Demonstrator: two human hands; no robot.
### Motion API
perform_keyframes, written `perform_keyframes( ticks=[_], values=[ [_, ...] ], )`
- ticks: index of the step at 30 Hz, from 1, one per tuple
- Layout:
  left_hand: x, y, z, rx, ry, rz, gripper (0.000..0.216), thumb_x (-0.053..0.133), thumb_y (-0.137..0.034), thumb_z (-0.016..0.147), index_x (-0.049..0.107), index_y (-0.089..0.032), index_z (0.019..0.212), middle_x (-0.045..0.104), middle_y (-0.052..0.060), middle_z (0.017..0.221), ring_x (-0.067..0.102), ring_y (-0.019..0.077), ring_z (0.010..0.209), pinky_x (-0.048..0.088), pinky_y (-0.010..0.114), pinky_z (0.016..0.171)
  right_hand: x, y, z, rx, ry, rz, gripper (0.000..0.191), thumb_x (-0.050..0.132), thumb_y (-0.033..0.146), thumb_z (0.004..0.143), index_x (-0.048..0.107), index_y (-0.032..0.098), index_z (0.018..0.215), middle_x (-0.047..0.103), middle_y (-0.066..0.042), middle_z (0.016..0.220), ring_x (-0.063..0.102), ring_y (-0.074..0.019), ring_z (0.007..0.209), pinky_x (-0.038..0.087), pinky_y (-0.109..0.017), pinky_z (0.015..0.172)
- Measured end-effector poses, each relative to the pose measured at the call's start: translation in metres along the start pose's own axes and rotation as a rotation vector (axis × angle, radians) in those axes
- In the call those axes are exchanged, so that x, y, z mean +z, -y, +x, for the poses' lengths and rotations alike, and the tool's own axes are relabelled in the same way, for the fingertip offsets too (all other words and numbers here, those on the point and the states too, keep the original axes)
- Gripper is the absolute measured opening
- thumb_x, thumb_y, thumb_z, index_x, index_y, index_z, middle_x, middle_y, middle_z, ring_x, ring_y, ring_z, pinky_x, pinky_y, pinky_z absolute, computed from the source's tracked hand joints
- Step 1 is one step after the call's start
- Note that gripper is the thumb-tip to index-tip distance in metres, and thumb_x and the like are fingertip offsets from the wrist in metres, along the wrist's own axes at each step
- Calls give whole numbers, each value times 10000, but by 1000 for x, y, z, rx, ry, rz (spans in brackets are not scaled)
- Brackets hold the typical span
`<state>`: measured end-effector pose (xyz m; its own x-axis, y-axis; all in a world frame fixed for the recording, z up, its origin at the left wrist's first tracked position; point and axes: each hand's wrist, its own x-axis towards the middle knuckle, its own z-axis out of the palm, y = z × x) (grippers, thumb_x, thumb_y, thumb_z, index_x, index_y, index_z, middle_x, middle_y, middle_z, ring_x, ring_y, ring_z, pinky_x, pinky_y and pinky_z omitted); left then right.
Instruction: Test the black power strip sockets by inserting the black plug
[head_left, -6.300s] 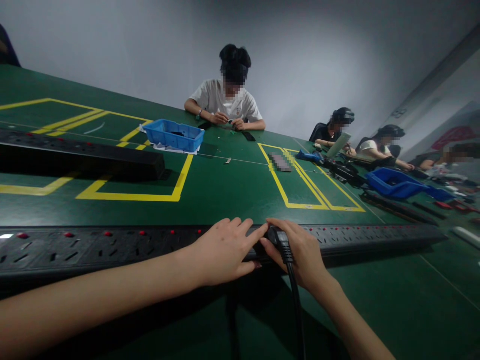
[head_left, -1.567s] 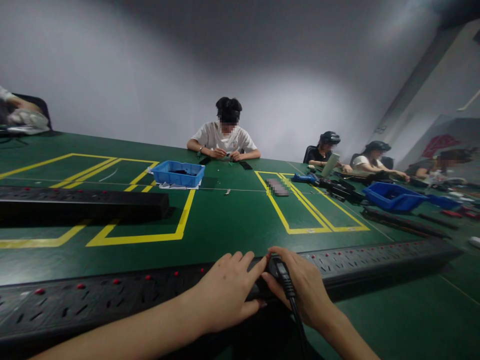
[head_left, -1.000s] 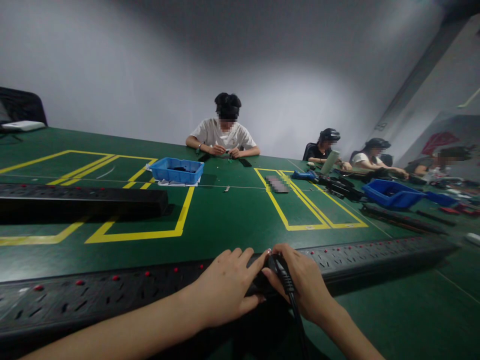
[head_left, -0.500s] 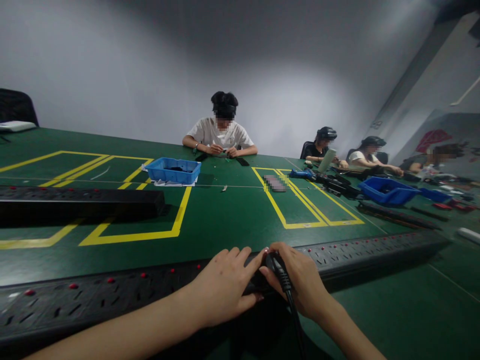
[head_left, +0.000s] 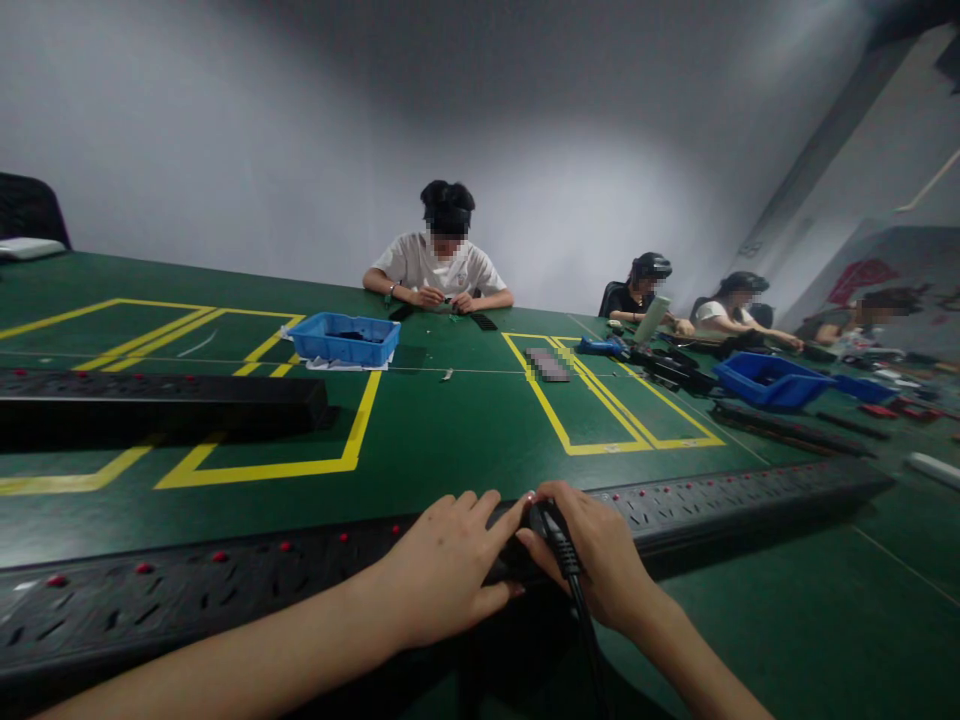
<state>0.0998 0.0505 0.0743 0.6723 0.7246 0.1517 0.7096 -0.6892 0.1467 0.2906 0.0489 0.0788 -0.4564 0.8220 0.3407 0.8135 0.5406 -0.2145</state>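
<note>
A long black power strip [head_left: 720, 510] with a row of small red parts runs across the table in front of me. My left hand [head_left: 454, 560] is closed over the strip near its middle, fingers across the top and thumb along the near side. Right beside it, my right hand [head_left: 596, 560] pinches a black power plug [head_left: 551, 528] against the top of the strip. The plug's cord [head_left: 581, 610] hangs down toward me past the table's near side. Fingers hide the plug's front, so I cannot tell how far it sits in a socket.
Another black power strip [head_left: 157, 408] lies at the left on the green table [head_left: 450, 430]. A blue bin [head_left: 346, 345] stands farther back, and a second blue bin [head_left: 772, 382] sits among tools at the right. A person [head_left: 442, 265] works opposite; several others sit at the right.
Both hands keep their hold on the strip and the plug. The whole view has shifted very slightly; nothing else visibly differs.
</note>
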Motion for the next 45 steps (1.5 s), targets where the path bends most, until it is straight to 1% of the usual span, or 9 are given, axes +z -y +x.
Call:
perform_keyframes(
  ticks=[10,16,22,29,34,41,45],
  values=[
    [-2,-1,0,16,-19,-8,619,437,-455,789,257,-204,1325,494,129,1185,477,276,1038,409,424,825,-1,0,0,-6,-21,0,215,470,364,838,465,195,970,577,-45,844,563,-166,763,421,-260,662],
    [-1,0,0,21,-12,-6,622,433,-458,790,254,-200,1327,488,131,1195,475,275,1043,405,424,831,0,0,0,-7,-21,-2,211,471,364,838,471,194,962,579,-45,834,565,-164,757,425,-258,657],
    [0,0,0,15,-23,1,631,444,-456,783,249,-207,1329,494,125,1188,478,285,1037,418,433,816,1,0,0,5,-18,4,215,473,358,838,463,200,983,579,-43,866,564,-166,781,424,-265,678],
    [2,0,0,16,-29,2,627,438,-454,788,236,-223,1334,491,113,1194,471,274,1050,406,426,839,1,0,-1,-14,-43,-15,221,472,366,836,478,193,974,588,-46,832,573,-165,751,427,-262,664],
    [1,0,0,6,-8,-5,643,439,-457,783,221,-225,1341,487,113,1192,475,276,1037,408,426,836,1,-1,-1,-11,-11,-9,226,470,364,840,463,198,993,588,-49,858,571,-170,770,424,-268,680],
    [4,1,-1,11,-10,2,638,414,-470,793,215,-218,1344,448,123,1247,454,284,1071,390,436,865,0,-1,-1,4,14,-17,245,451,387,848,452,190,994,577,-54,861,565,-172,775,419,-270,682],
    [3,1,0,13,-9,11,630,414,-472,795,220,-226,1342,468,117,1224,471,279,1043,402,428,838,0,-1,-1,5,22,-33,252,427,399,859,453,185,989,569,-53,835,563,-173,775,421,-274,685]
  ],
)
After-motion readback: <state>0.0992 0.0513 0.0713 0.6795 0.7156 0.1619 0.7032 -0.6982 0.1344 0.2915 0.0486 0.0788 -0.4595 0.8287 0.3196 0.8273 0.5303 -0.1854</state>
